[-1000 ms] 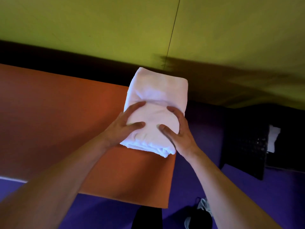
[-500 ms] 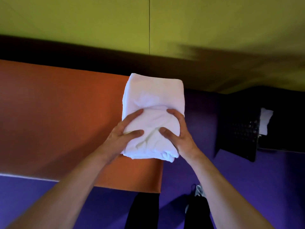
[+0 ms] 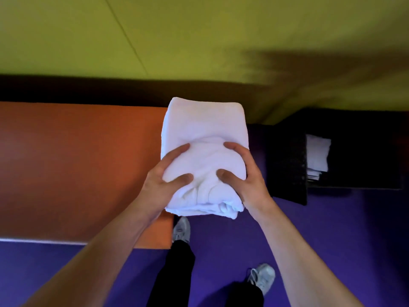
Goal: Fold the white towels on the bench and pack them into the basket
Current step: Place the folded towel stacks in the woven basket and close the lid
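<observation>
A folded white towel is held up past the right end of the orange bench, partly over the purple floor. My left hand grips its near left side, thumb and forefinger on top. My right hand grips its near right side the same way; the other fingers of both hands are hidden under the towel. To the right a black basket stands on the floor with white folded towels showing inside it.
A yellow-green wall rises behind the bench, with a dark strip along its base. My legs in black trousers and light shoes stand on the purple floor below the towel.
Both hands have carried the folded towel off the bench and to the right, toward the basket. My feet have come into view as I step that way.
</observation>
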### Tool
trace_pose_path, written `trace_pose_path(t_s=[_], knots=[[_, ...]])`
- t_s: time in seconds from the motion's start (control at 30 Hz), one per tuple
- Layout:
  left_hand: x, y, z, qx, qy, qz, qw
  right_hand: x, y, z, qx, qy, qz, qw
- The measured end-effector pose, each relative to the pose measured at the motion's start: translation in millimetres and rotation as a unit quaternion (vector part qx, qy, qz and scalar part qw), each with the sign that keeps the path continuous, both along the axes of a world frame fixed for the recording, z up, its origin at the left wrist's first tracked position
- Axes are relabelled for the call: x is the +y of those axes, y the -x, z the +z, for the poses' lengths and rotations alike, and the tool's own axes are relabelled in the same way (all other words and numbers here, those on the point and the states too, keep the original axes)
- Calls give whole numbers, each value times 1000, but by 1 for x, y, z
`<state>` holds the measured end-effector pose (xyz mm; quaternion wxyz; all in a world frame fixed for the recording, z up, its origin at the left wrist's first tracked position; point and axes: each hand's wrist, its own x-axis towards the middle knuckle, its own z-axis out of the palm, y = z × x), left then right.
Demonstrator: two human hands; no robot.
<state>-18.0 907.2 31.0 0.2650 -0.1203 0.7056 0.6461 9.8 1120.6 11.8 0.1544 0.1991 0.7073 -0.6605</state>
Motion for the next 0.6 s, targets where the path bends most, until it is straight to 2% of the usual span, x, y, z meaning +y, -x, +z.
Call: trace_pose_path(t_s=[0.2,0.43,0.6], knots=[[132,-49,15,8,-30,-27,999,131,-59,20,30,9,-26,999],[275,-93,16,-2,-41,-74,996,271,-122,35,18,0,-71,997],[345,-90,-2,-26,-22,-117,993,339,-134,20,-17,-7,-94,995]])
